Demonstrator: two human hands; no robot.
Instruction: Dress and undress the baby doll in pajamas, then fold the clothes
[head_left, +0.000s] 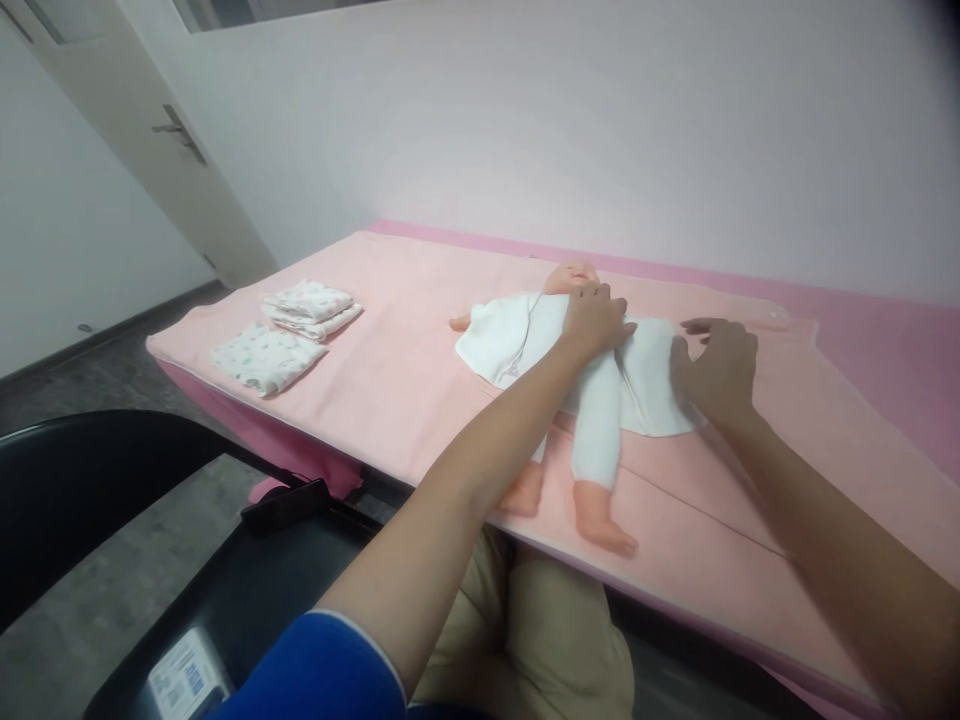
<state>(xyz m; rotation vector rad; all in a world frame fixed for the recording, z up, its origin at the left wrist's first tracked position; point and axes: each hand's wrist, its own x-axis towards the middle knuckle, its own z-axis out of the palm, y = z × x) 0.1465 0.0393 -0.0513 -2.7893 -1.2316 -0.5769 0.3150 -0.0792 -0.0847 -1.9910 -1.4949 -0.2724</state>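
A baby doll (577, 273) lies on its back on a pink mat, head toward the wall and bare feet toward me. White leggings (598, 425) cover its legs. Beneath and around its body a white baby top (495, 340) is spread, one side out to the left and the other to the right. My left hand (598, 322) rests over the doll's upper chest, fingers bent and thumb apart; what lies under the palm is hidden. At the right edge of the top, my right hand (716, 368) is open, with a gap between thumb and fingers.
Folded white printed cloths (270, 358) lie at the left of the pink mat (405, 400). A black chair (97, 470) stands at the lower left, with a white labelled object (187, 678) on a dark surface beside me. A wall runs behind the table; a door (142, 120) is far left.
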